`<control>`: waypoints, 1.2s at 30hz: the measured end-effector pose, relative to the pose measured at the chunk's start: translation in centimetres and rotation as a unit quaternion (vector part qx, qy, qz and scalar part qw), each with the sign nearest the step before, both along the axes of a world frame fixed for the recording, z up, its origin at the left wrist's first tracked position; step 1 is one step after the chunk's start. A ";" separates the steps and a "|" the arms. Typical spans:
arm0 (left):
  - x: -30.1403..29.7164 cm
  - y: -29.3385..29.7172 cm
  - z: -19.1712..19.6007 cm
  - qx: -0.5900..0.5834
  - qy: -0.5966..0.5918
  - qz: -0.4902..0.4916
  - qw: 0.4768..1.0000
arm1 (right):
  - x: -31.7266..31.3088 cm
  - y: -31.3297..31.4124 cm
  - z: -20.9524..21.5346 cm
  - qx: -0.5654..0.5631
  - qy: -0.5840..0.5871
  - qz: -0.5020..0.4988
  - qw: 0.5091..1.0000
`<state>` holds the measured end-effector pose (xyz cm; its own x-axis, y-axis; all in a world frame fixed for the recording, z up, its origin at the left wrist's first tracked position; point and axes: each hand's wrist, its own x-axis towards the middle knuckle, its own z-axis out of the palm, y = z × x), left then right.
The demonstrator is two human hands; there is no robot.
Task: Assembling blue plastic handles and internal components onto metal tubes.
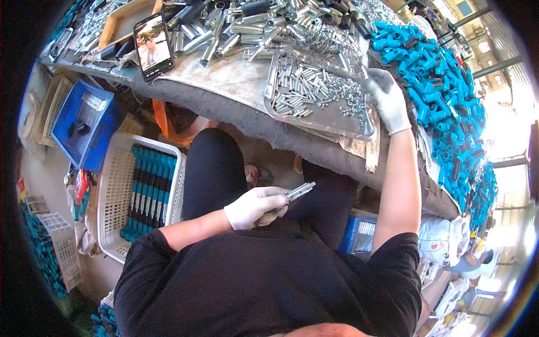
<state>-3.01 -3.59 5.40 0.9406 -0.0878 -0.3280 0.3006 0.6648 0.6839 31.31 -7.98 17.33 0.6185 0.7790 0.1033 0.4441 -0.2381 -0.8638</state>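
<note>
My left hand (258,206), in a white glove, is held in front of my body. Its fingers are closed round a bundle of slim silvery metal rods or tubes (302,191), whose ends stick out to the right. Over the bench, my gloved right hand (387,101) is at the right rim of a clear plastic tray (317,122); its greyed fingertips are blurred, so I cannot make out whether they grip anything. Inside the tray lie short metal pins (300,84) and a heap of smaller metal bits (348,95). Thin wire-like metal pieces (323,42) lie just behind it.
Teal plastic pistol-shaped parts (432,84) are heaped along the bench's right side. Metal tubes (230,36) cover its far part, near a propped phone (153,48) and a wooden tray (120,25). Left of my legs stand a white basket (109,194) of teal-and-black tools and a blue crate (70,132).
</note>
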 end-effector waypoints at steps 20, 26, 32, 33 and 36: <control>-0.3 -0.2 0.0 0.035 0.003 -0.018 0.999 | -0.1 -1.8 -1.8 -0.024 -0.317 -0.088 0.944; -0.2 -0.1 -0.7 -0.004 0.013 -0.006 1.000 | 0.7 -2.0 -2.3 -0.024 -0.304 -0.118 0.945; 0.1 0.7 -1.2 -0.015 0.007 -0.017 1.000 | -0.3 0.0 -1.6 -0.015 -0.363 -0.075 0.929; 0.1 0.8 -1.1 -0.012 0.006 -0.018 1.000 | -0.7 0.8 -1.3 -0.016 -0.361 -0.072 0.930; 0.6 0.8 -1.0 -0.013 0.004 -0.029 0.999 | -0.9 4.2 -1.0 -0.056 -0.486 -0.012 0.872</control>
